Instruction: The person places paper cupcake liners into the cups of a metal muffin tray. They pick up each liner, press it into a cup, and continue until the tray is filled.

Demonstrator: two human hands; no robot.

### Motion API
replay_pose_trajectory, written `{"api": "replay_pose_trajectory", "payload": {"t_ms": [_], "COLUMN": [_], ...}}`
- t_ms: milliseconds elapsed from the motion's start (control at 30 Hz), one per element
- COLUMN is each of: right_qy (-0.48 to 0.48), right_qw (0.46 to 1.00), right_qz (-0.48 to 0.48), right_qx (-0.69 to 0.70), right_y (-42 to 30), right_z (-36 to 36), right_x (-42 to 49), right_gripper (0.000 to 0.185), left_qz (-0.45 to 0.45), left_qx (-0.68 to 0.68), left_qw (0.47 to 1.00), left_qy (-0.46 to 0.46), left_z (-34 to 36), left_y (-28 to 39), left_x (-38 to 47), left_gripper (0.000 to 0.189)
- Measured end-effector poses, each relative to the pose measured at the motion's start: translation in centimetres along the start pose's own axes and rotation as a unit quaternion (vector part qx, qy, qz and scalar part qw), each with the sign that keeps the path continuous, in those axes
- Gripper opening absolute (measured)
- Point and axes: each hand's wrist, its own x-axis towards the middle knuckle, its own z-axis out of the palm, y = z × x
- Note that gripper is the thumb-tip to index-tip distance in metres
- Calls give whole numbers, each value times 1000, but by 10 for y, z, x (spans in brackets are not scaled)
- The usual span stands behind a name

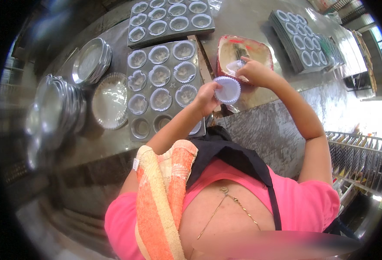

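My left hand (207, 98) pinches a white fluted paper baking cup (228, 91) by its side, its inside facing up. My right hand (255, 72) reaches over the near edge of a red-rimmed tub (221, 52) whose inside is coated in cream-coloured matter. Its bent fingers are at a dark tool, perhaps a brush (241, 50), and at some white paper (234, 67) in the tub; their grip is partly hidden. Under my left forearm lies a metal muffin tray (173, 85). Paper cups (160, 99) line most of its wells, while bare metal wells (140, 127) show in its near row.
Another lined muffin tray (169, 32) lies beyond, on a stack. Stacked round metal pans (92, 61) and more pans (53, 104) stand left, by a plastic-wrapped round bundle (109, 100). More stacked muffin trays (299, 42) are at far right. A metal rack (363, 152) stands right.
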Motion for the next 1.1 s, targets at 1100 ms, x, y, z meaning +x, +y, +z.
{"api": "replay_pose_trajectory", "payload": {"t_ms": [1100], "right_qy": [186], "right_qw": [982], "right_qz": [-43], "right_qx": [0], "right_y": [-275], "right_z": [68], "right_x": [78], "right_gripper": [27], "left_qz": [207], "left_qx": [-152], "left_qw": [965], "left_qy": [-44], "left_z": [-207], "left_y": [90], "left_x": [-193], "left_gripper": [48]}}
